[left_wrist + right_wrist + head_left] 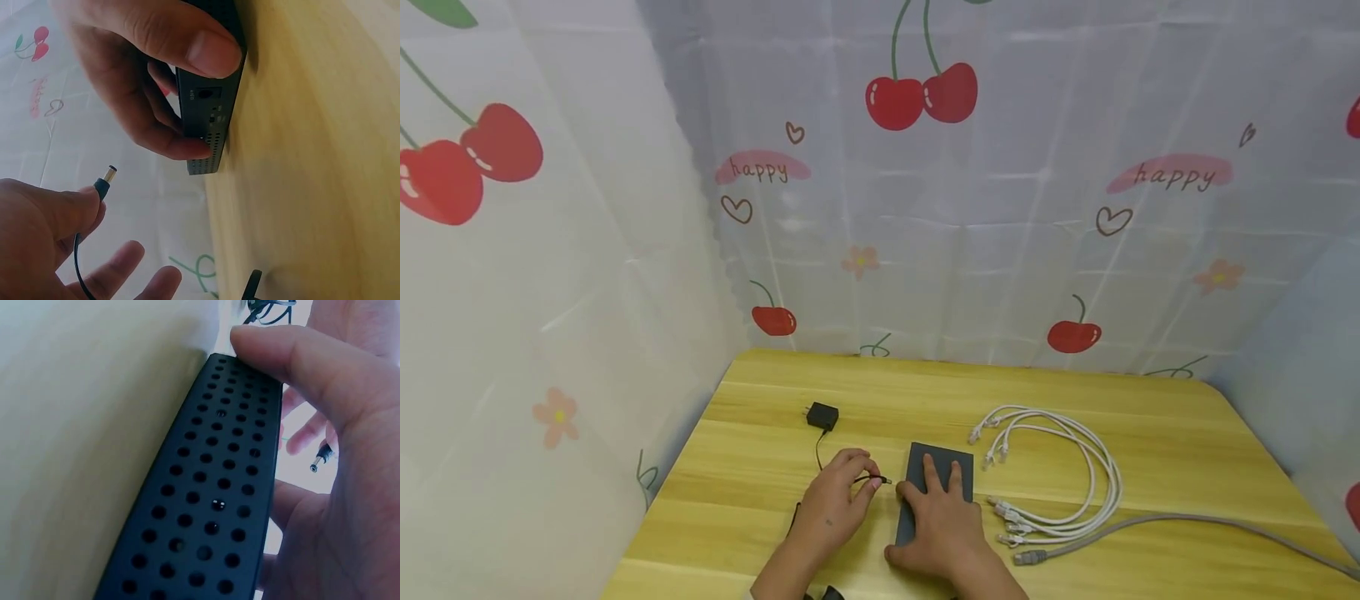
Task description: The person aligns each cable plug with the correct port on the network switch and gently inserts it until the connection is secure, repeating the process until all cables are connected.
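My left hand [837, 504] pinches a black barrel plug [105, 182] between thumb and fingertips, metal tip pointing toward the box. Its thin cord leads to a black power adapter [823, 416] lying farther back on the table. A dark network switch [942, 454] lies flat under my right hand [942, 529]. Two fingers of that hand spread over its top, while the index finger bends over the left edge and the thumb presses at the near corner. In the left wrist view, a round power jack [206, 93] shows on the switch's side, with the plug apart from it.
White network cables [1117, 483] lie coiled to the right of the switch. A thicker grey network cable [1195, 517] runs off toward the right edge. Black objects [832, 593] show partly at the bottom of the head view. Patterned curtains [925, 250] stand behind the wooden table.
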{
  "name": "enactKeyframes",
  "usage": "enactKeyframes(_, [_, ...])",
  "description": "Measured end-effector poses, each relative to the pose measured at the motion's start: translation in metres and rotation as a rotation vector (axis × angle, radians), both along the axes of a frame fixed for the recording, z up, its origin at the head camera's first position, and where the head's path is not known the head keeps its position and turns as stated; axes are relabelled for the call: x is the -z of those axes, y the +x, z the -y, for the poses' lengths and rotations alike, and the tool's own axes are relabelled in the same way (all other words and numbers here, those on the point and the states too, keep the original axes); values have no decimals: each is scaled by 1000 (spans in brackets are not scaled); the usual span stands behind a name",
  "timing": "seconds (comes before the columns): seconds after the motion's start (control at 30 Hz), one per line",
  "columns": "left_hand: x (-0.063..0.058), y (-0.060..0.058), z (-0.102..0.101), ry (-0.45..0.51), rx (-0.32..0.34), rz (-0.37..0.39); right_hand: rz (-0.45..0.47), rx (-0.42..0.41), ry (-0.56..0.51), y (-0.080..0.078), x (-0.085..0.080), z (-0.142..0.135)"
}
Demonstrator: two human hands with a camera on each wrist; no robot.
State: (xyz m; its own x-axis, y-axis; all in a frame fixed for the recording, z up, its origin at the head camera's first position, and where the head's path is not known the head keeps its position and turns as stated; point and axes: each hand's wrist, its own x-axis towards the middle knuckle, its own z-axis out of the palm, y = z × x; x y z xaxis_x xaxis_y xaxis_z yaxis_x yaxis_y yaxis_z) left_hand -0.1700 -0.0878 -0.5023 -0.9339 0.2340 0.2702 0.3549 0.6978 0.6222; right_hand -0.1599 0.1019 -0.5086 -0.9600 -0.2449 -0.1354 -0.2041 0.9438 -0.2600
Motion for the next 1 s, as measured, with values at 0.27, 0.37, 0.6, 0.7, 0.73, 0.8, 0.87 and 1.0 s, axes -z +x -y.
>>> enactKeyframes(0.27, [4, 1, -1, 8, 54, 38, -23, 0, -136, -5, -2, -10])
enactKeyframes(0.37, [5, 2, -1, 31, 78, 63, -47, 1, -174, -7, -1, -13])
enactKeyframes(0.6, [6, 3, -2, 39, 137, 46, -83, 15, -273, -10, 1, -21])
enactKeyframes(0.7, [6, 3, -3, 19, 150, 38, -90, 6, -299, -11, 0, -24])
enactKeyframes(0.73, [6, 3, -3, 9, 153, 36, -88, 2, -300, -11, 0, -25])
enactKeyframes(0.8, [6, 4, -5, -3, 164, 36, -84, -8, -303, -11, -1, -27])
enactKeyframes(0.87, [7, 4, -5, -10, 182, 40, -79, -17, -309, -11, -2, -28])
enactKeyframes(1.0, [9, 4, -6, -15, 212, 51, -74, -33, -325, -10, -3, -28])
